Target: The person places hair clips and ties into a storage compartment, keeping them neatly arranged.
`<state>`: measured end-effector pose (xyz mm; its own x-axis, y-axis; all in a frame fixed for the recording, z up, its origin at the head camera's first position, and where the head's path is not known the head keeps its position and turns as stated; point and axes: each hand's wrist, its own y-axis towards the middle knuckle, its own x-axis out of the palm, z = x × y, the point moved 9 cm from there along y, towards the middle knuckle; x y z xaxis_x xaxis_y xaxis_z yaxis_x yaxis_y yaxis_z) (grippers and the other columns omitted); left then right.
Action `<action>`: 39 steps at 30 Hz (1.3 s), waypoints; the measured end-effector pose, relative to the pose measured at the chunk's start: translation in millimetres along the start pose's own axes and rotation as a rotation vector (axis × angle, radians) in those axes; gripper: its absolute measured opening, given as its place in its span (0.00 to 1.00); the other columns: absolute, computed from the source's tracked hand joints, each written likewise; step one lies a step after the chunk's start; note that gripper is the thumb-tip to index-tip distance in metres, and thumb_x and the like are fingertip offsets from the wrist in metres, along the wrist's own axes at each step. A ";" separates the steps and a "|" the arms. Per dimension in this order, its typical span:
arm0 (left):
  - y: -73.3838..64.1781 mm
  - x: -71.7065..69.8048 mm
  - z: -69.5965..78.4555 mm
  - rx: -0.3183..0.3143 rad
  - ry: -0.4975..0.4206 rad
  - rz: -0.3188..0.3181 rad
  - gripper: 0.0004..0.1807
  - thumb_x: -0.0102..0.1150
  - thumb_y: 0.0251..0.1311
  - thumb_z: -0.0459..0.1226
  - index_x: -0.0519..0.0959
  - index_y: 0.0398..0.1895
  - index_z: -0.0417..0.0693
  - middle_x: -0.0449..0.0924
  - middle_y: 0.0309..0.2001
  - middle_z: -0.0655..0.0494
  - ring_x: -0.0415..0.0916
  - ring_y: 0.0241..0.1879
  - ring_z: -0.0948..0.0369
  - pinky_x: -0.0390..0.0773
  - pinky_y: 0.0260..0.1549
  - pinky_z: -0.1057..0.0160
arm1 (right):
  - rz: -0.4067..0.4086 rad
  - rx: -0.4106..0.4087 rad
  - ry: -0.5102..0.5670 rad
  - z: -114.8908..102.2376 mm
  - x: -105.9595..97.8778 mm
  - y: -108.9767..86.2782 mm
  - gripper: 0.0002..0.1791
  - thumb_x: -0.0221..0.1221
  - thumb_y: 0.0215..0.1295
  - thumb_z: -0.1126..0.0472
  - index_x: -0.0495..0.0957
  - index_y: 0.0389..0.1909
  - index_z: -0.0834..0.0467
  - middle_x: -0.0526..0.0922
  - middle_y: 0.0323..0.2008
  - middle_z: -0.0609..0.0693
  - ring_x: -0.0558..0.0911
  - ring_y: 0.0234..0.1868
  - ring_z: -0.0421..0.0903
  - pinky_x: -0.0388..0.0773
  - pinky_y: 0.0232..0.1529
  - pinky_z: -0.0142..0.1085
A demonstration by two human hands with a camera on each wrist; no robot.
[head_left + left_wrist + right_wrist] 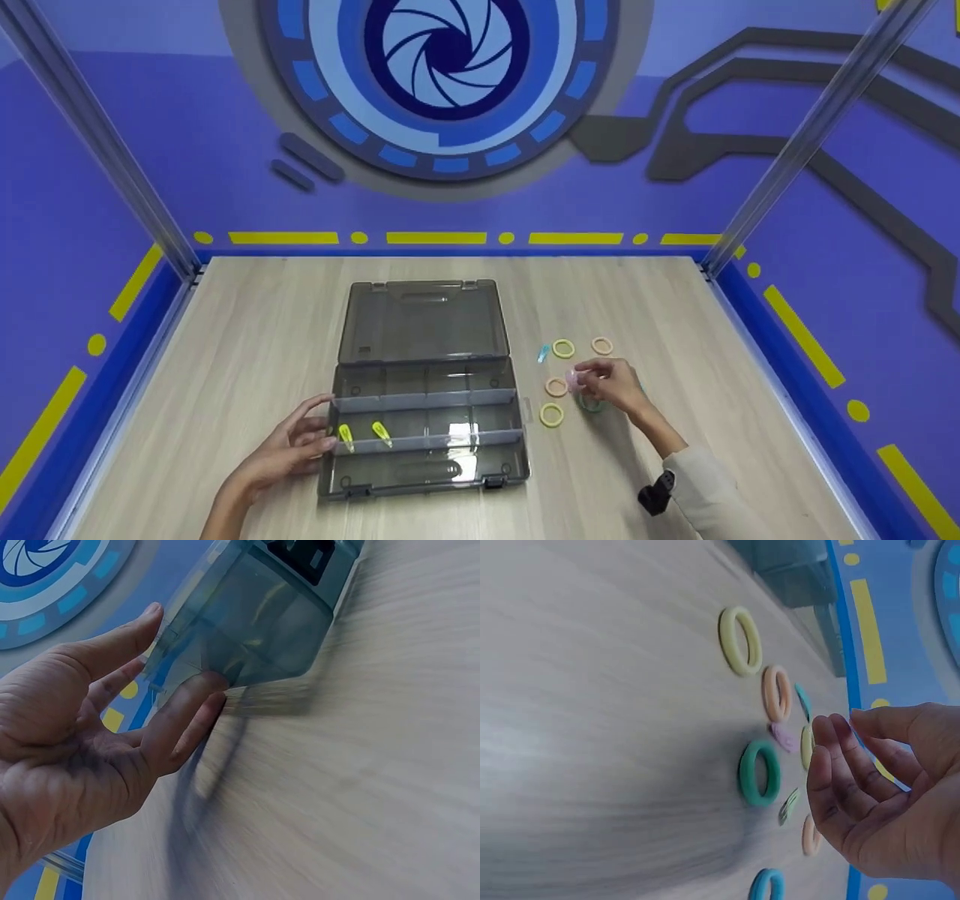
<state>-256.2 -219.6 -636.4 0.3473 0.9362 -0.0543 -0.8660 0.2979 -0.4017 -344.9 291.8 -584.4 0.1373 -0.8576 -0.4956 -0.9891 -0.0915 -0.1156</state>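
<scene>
The pink, elongated, apparently plastic hair clip (pixel 784 737) lies on the pale wood-grain table (pixel 675 337), just left of my right hand (pixel 611 384), the nearer one, fingers curved, unloaded. Its long axis runs roughly fore-and-aft; I cannot tell its pointed end. My left hand (pixel 277 452), fingers relaxed, touches the translucent grey plastic box (pixel 420 489).
</scene>
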 end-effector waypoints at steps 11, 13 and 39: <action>-0.5 0.2 -2.4 0.005 -0.027 0.014 0.45 0.64 0.69 0.41 0.48 0.82 0.55 0.59 0.72 0.29 0.77 0.61 0.51 0.81 0.55 0.44 | 0.089 0.005 -0.109 10.0 -9.5 12.3 0.10 0.63 0.65 0.71 0.85 0.45 0.71 0.89 0.38 0.62 0.86 0.34 0.44 0.79 0.30 0.27; -0.2 1.3 -3.7 0.004 -0.031 0.007 0.45 0.63 0.70 0.41 0.48 0.82 0.54 0.59 0.72 0.29 0.77 0.60 0.51 0.81 0.54 0.44 | 0.078 -0.027 -0.128 9.8 -6.3 12.9 0.09 0.64 0.65 0.71 0.86 0.43 0.71 0.89 0.38 0.63 0.86 0.34 0.42 0.78 0.31 0.26; 3.5 -0.2 -0.1 0.037 -0.046 -0.010 0.45 0.63 0.70 0.40 0.47 0.82 0.52 0.61 0.71 0.29 0.78 0.59 0.52 0.82 0.53 0.46 | 0.020 -0.203 -0.345 -4.4 13.8 24.4 0.06 0.68 0.63 0.68 0.88 0.37 0.68 0.89 0.30 0.58 0.80 0.28 0.40 0.71 0.26 0.25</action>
<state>-259.2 -218.8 -637.8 0.3396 0.9405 -0.0087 -0.8756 0.3127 -0.3682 -367.4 275.5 -590.3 0.0934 -0.6435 -0.7597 -0.9775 -0.2044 0.0530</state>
